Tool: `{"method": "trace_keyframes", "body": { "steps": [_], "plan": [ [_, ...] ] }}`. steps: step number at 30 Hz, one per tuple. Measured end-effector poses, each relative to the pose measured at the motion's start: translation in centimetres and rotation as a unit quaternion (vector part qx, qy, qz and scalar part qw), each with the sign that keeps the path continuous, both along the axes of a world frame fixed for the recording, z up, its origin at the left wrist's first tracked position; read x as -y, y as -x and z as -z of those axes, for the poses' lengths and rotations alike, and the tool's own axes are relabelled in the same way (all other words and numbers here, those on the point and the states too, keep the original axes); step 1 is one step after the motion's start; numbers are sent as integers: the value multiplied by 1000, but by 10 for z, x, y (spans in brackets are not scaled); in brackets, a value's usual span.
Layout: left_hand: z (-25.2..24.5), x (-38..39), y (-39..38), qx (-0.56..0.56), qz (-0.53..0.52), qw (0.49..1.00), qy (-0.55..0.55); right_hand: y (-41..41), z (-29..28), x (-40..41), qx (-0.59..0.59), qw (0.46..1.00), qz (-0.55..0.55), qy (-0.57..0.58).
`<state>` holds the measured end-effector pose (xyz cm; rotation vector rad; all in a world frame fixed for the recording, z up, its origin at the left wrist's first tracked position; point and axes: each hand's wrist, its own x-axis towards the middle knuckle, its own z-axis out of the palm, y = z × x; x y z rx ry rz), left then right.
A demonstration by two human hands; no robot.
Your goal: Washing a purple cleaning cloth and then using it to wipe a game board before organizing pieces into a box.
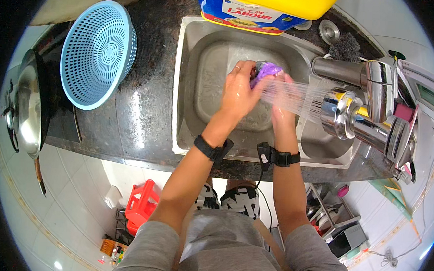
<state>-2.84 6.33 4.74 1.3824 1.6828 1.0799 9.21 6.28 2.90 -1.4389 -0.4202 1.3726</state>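
Over the stainless steel sink basin (213, 72), my left hand (240, 89) and my right hand (283, 93) are close together on a wet purple cloth (267, 72) with a grey part at its upper left. Both hands grip it from either side. Water sprays leftward from the chrome tap head (338, 112) onto my right hand and the cloth, and partly blurs the right fingers. A wide black strap is round each wrist.
A blue plastic colander (109, 52) stands on the dark stone counter (141, 105) at left, near a wok (29, 103). Behind the sink is a yellow and blue container (249, 14). A steel wool scourer (345, 46) lies behind the tap pipe (338, 70). A smaller basin (319, 141) adjoins at right.
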Motion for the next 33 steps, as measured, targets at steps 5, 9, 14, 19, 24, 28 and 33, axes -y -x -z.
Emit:
{"method": "trace_keyframes", "body": {
  "steps": [5,9,14,19,24,28,33],
  "plan": [
    [-16,6,27,-42,32,989,141,-11,18,-14,242,937,-142,-208],
    [-37,2,50,-45,122,982,140,-26,15,-7,277,933,-170,-152],
    [-32,-4,50,85,152,970,172,-49,26,3,137,931,-293,-171],
    [-17,10,32,158,191,968,24,-26,-28,-2,112,883,-425,-162],
    [-41,-2,37,78,220,970,64,-54,-5,4,160,882,-422,-139],
    [-28,1,59,14,206,967,146,-79,19,16,190,907,-368,-69],
    [-20,-2,57,-17,302,931,206,-50,-32,3,54,911,-407,-33]
  ]
}}
